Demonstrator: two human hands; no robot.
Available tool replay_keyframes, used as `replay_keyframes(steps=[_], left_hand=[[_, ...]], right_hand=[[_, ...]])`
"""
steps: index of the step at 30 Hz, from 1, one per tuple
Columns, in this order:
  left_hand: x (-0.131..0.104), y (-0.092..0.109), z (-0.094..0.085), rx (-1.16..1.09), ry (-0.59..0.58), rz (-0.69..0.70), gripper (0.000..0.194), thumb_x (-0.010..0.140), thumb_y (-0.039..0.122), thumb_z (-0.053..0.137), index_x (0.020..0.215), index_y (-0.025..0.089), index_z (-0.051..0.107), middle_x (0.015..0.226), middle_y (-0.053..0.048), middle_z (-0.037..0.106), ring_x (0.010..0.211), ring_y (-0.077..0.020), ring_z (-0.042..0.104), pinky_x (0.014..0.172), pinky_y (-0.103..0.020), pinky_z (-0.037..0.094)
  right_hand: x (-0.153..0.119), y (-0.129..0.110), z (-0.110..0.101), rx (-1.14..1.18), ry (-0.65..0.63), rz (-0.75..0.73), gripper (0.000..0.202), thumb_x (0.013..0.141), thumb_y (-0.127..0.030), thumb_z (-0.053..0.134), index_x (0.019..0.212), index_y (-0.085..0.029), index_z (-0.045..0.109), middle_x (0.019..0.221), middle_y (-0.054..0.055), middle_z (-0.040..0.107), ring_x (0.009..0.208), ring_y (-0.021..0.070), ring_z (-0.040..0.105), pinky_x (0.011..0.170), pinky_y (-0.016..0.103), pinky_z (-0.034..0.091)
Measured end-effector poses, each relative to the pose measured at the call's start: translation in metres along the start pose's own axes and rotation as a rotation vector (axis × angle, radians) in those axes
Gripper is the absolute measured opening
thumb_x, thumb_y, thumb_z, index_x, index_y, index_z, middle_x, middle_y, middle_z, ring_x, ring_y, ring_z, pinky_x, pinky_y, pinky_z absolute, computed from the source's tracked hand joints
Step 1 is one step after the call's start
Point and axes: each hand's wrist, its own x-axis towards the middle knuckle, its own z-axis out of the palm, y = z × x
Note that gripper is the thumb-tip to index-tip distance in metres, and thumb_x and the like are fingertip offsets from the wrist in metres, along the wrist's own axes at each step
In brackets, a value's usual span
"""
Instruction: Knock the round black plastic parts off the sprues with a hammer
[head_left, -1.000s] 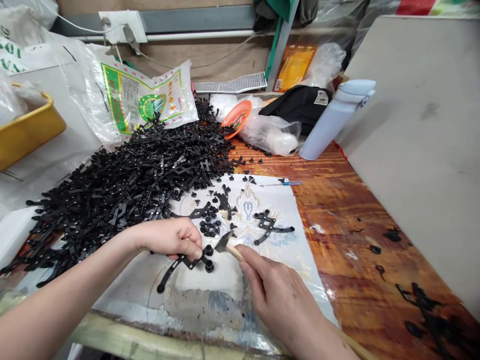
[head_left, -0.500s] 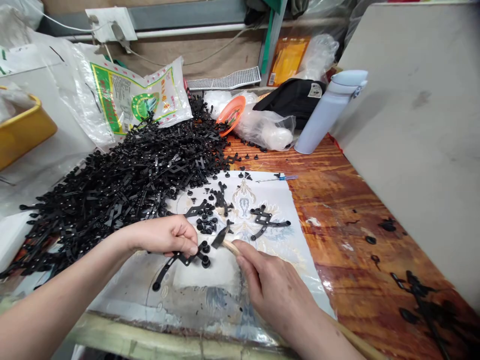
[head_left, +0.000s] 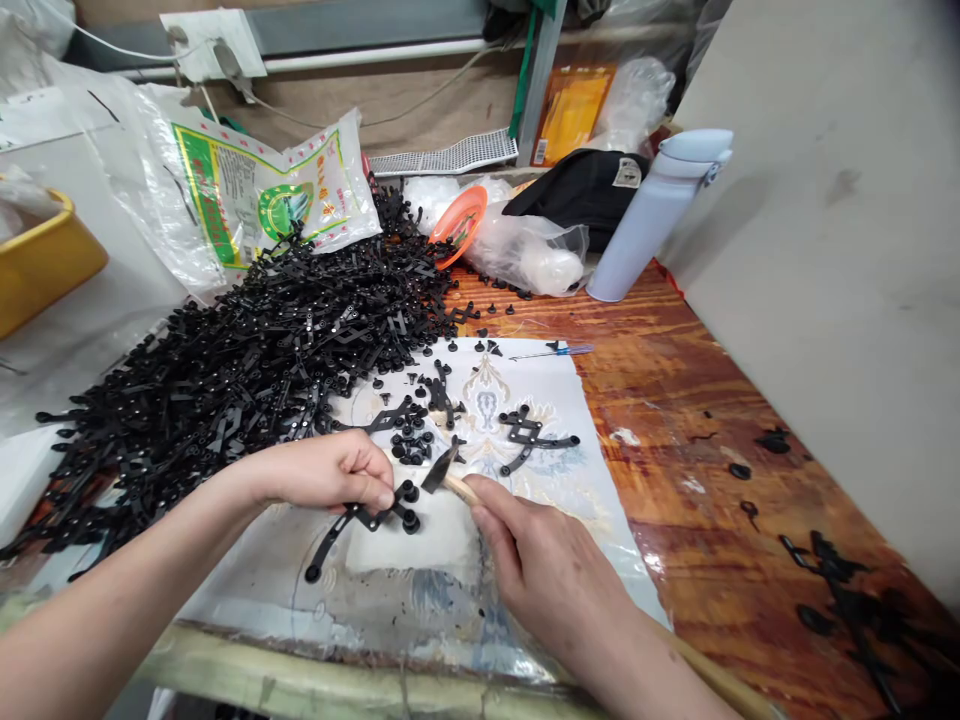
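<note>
My left hand (head_left: 337, 475) is closed on a black jointed linkage (head_left: 330, 545), whose curved arm reaches down toward me. Two round black knobs (head_left: 409, 520) stick out at the linkage's right end, over a white pad (head_left: 420, 552). In my right hand (head_left: 544, 550) is a small hammer (head_left: 457, 488), gripped by its wooden handle. The hammer's dark head is just right of the knobs, apart from them. Beyond it lie several loose black knobs (head_left: 412, 447) in a cluster. Another black linkage (head_left: 523, 432) rests spread out on the patterned sheet (head_left: 585, 490).
A large heap of black linkages (head_left: 285, 330) covers the left, under a printed plastic bag (head_left: 277, 190). An orange dish (head_left: 459, 225), a black cap (head_left: 581, 195) and a pale blue bottle (head_left: 649, 225) stand behind. A thin blue-handled tool (head_left: 562, 351) lies at the sheet's far edge.
The whole view has shifted slightly. Both hands, the linkage and the hammer keep nearly the same places relative to one another.
</note>
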Motion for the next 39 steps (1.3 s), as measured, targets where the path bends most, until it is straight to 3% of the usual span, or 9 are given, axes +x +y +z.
replay_keyframes(steps=[7,19,29,36,39], left_hand=[[-0.004,-0.002,0.000,-0.073,0.024,-0.042,0.027,0.076,0.041,0.064,0.070,0.015,0.062,0.056,0.006,0.048,0.046,-0.0064,0.034,0.041,-0.017,0.026],[0.000,-0.003,0.003,-0.033,0.030,-0.033,0.026,0.078,0.040,0.062,0.070,0.016,0.063,0.057,0.006,0.051,0.046,-0.0065,0.036,0.042,-0.016,0.030],[0.001,-0.001,0.005,0.062,0.046,-0.003,0.020,0.079,0.031,0.059,0.067,0.015,0.062,0.054,0.006,0.048,0.048,-0.0076,0.035,0.044,-0.018,0.028],[0.001,0.012,0.005,0.207,0.061,-0.005,0.020,0.077,0.026,0.060,0.059,0.017,0.063,0.050,0.006,0.049,0.050,-0.0096,0.040,0.050,-0.020,0.029],[0.002,0.015,0.003,0.157,0.047,-0.015,0.020,0.075,0.024,0.062,0.057,0.017,0.062,0.050,0.006,0.050,0.050,-0.0093,0.040,0.050,-0.020,0.030]], right_hand=[[-0.002,0.000,0.001,0.037,-0.059,0.055,0.035,0.095,-0.028,0.030,0.117,-0.029,0.057,0.082,0.004,0.071,0.079,0.0247,0.070,0.064,0.033,0.047],[-0.001,0.000,0.001,-0.001,-0.052,0.059,0.033,0.095,-0.029,0.028,0.113,-0.029,0.055,0.080,0.003,0.071,0.069,0.0236,0.068,0.056,0.030,0.036],[-0.002,-0.001,0.000,-0.001,-0.052,0.058,0.031,0.094,-0.028,0.030,0.112,-0.028,0.056,0.079,0.003,0.071,0.069,0.0236,0.068,0.056,0.030,0.036],[-0.002,-0.002,-0.001,-0.075,-0.035,0.038,0.035,0.093,-0.028,0.032,0.118,-0.031,0.056,0.082,0.004,0.072,0.071,0.0250,0.069,0.056,0.031,0.039],[-0.002,-0.002,-0.001,-0.072,-0.033,0.034,0.036,0.093,-0.028,0.034,0.121,-0.034,0.055,0.084,0.003,0.072,0.071,0.0249,0.070,0.056,0.031,0.040]])
